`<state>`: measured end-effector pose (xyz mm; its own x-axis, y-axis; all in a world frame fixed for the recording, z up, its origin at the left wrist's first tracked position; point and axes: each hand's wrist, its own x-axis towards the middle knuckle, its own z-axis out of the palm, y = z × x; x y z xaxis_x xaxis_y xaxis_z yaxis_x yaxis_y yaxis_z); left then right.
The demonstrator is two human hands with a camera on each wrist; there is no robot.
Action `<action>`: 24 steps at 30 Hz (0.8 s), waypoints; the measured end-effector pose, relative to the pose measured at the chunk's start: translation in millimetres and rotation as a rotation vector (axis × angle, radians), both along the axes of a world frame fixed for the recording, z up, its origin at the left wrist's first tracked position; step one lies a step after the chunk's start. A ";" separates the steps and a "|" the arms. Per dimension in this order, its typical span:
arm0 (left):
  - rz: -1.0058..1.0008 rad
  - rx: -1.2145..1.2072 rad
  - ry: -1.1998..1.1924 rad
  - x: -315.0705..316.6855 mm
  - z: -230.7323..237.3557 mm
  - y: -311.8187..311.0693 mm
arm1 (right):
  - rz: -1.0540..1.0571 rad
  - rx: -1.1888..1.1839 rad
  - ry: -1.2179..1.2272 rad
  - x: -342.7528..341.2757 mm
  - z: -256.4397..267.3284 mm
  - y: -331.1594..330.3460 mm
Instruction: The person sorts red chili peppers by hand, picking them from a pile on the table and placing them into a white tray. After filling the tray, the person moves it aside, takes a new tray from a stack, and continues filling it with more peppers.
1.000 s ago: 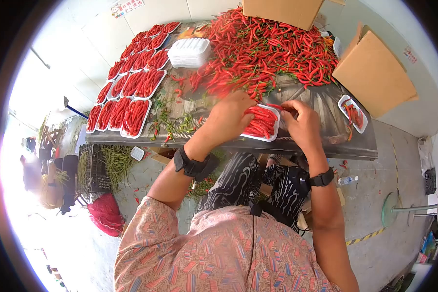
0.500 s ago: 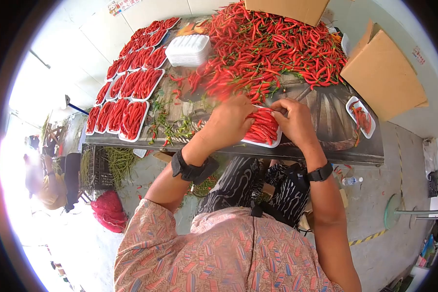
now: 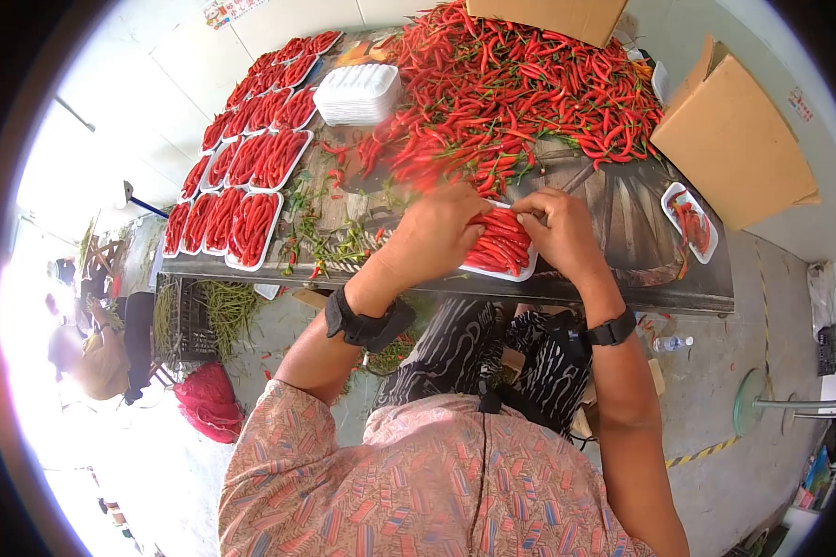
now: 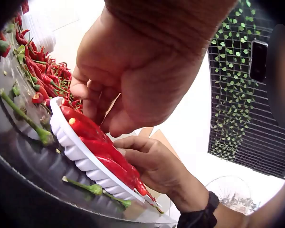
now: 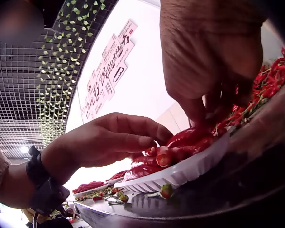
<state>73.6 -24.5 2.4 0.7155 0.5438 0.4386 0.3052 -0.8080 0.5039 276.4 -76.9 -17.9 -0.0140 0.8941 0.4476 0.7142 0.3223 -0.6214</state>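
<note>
White ridged foam forms the shallow rectangular tray (image 4: 80, 154) at the near edge of the dark, picture-patterned table (image 3: 643, 212), loaded with long, glossy red chillies (image 3: 498, 246) lying side by side. Both bare hands are at it. The left hand (image 3: 437, 230) reaches over the tray's left side, its fingers loosely bent and the thumb a little apart from them, the tips touching the chillies. The right hand (image 3: 565, 232) is at the opposite side, its thumb and fingers drawn narrowly together against the chillies; whether they pinch one cannot be told. Each wrist wears a black strap.

Near the left hand, loose green stems (image 4: 46, 137) lie scattered on the table. Farther left stand rows of matching white trays (image 3: 271, 234), each filled with red chillies. Beyond the left hand is a stack of white foam trays (image 3: 355, 102), and right beside it a broad heap of loose red chillies with green stalks (image 3: 539, 88) spreads across the back. Well to the right of the right hand, a slanted white tray (image 3: 706, 251) holds a few chillies. Behind it a tan cardboard box (image 3: 736, 139) stands at the table's right end.
</note>
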 end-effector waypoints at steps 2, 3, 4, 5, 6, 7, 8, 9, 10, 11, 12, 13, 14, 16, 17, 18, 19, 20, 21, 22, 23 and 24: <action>0.008 0.013 0.008 0.2 -1.0 -0.5 | -0.014 -0.021 -0.016 0.2 1.9 -1.8; 0.015 0.025 0.017 0.7 -1.5 -1.1 | -0.017 -0.022 -0.015 0.3 1.4 -2.3; 0.012 0.024 0.017 1.0 -1.9 -1.4 | -0.013 0.004 -0.042 0.0 0.4 -1.9; 0.011 0.024 0.023 0.9 -2.0 -1.2 | -0.009 0.031 -0.069 -0.4 -0.7 -1.2; 0.009 0.024 0.029 0.9 -1.7 -0.9 | -0.010 0.032 -0.069 -0.8 -3.0 -0.5; 0.009 0.025 0.029 1.2 -0.2 -1.6 | -0.010 0.045 -0.074 -1.6 -4.8 0.3; 0.011 0.015 0.037 1.4 2.0 -3.0 | -0.010 0.058 -0.080 -1.7 -6.1 0.6; 0.013 0.005 0.046 1.5 3.4 -3.7 | -0.010 0.059 -0.081 -1.0 -6.7 0.6; 0.014 0.007 0.046 1.3 3.3 -3.5 | -0.006 0.062 -0.070 -0.9 -6.2 0.3; 0.015 0.001 0.048 1.0 2.5 -3.1 | -0.002 0.064 -0.059 -1.2 -5.9 0.0; 0.016 -0.006 0.051 0.5 1.5 -3.1 | -0.001 0.064 -0.058 -1.9 -6.4 -0.5; 0.016 -0.006 0.051 0.2 0.6 -2.8 | -0.016 0.051 -0.039 -2.5 -7.3 -1.1; 0.014 -0.002 0.051 -0.1 -0.1 -2.4 | -0.031 0.038 -0.020 -2.9 -8.4 -1.4; 0.010 0.003 0.051 -0.5 -0.7 -2.5 | -0.029 0.067 -0.064 -3.8 -12.7 -0.7; 0.007 0.000 0.048 -0.7 -0.4 -2.4 | -0.027 0.098 -0.109 -3.9 -13.5 -0.3; 0.005 -0.005 0.045 -1.0 -0.4 -2.3 | -0.026 0.100 -0.109 -2.9 -13.8 -0.9; 0.007 -0.001 0.042 -2.2 -1.2 -1.2 | -0.026 0.078 -0.105 -3.0 -10.5 -2.2; 0.015 0.026 0.024 -4.2 -3.1 1.0 | -0.024 0.056 -0.102 -3.1 -7.7 -3.4; 0.025 0.054 0.005 -7.0 -3.4 3.2 | -0.019 0.061 -0.105 -3.1 -6.1 -5.6; 0.032 0.058 0.002 -11.2 -1.0 6.4 | -0.069 0.060 -0.032 -2.9 -4.9 -8.9; 0.064 0.052 -0.028 -17.3 1.9 10.4 | -0.116 0.057 0.043 -2.5 -4.6 -12.7; 0.099 0.046 -0.059 -24.5 5.2 14.6 | -0.104 0.061 0.041 -0.1 -6.1 -16.2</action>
